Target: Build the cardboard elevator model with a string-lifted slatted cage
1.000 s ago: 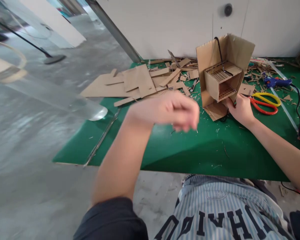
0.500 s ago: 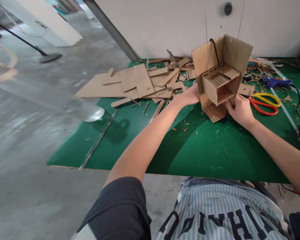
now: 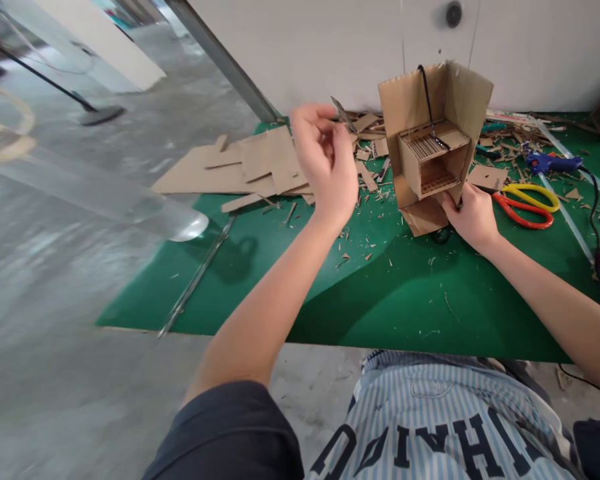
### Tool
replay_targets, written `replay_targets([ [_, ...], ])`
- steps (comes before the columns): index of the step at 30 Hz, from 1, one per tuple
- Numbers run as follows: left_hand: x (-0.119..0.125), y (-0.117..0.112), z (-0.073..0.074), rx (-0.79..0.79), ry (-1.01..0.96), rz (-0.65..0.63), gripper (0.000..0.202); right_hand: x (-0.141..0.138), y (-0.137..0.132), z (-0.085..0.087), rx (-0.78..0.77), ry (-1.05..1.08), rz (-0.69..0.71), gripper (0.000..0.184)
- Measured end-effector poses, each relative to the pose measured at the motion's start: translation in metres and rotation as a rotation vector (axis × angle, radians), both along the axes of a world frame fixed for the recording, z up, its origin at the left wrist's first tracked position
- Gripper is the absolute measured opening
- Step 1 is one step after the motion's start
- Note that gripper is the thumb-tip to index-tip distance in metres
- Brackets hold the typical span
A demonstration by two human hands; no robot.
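The right hand (image 3: 473,217) grips the lower edge of the upright cardboard model (image 3: 430,147), which stands at one o'clock on the green bench (image 3: 380,293). The left hand (image 3: 325,160) hovers at the model's nine o'clock with its fingers curled; whether it pinches anything cannot be told. Scissors (image 3: 527,203) lie at the right hand's three o'clock.

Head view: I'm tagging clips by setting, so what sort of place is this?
Probably a craft or model-making workbench: a green mat littered with cardboard scraps, a glue gun and scissors lying on it, and a cardboard model that the right hand holds.
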State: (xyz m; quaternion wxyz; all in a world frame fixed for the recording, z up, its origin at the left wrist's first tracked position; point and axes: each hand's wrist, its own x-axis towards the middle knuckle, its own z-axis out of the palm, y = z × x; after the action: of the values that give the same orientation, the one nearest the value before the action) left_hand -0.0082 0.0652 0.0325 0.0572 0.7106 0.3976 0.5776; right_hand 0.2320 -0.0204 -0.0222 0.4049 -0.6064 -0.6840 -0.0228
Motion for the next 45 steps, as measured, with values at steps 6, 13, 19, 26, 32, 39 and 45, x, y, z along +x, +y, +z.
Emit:
replay_targets([
  [6, 0.032, -0.110, 0.002, -0.147, 0.571, -0.290, 0.035, -0.005, 0.000, 0.001, -0.015, 0.003, 0.007, 0.012],
  [13, 0.073, -0.124, -0.007, -0.568, 0.888, -0.236, 0.052, -0.004, 0.001, -0.001, -0.061, 0.010, 0.020, 0.012],
  [19, 0.077, -0.119, -0.007, -0.596, 0.731, -0.214, 0.064, -0.005, 0.001, -0.001, -0.063, 0.026, 0.024, 0.018],
  [26, 0.091, -0.106, -0.028, -0.584, 0.296, -0.393, 0.052, -0.004, 0.001, -0.002, -0.100, 0.041, 0.009, 0.013],
  [32, 0.110, -0.095, -0.049, -0.791, -0.192, -0.436, 0.025, -0.005, -0.002, -0.002, -0.094, 0.040, 0.031, 0.013],
  [39, 0.115, -0.082, -0.041, -0.787, -0.211, -0.341, 0.034, -0.005, -0.001, 0.001, -0.143, -0.050, 0.026, 0.004],
  [45, 0.114, -0.070, -0.043, -0.790, -0.216, -0.294, 0.040, -0.009, -0.002, 0.007, -0.231, -0.173, -0.004, 0.014],
])
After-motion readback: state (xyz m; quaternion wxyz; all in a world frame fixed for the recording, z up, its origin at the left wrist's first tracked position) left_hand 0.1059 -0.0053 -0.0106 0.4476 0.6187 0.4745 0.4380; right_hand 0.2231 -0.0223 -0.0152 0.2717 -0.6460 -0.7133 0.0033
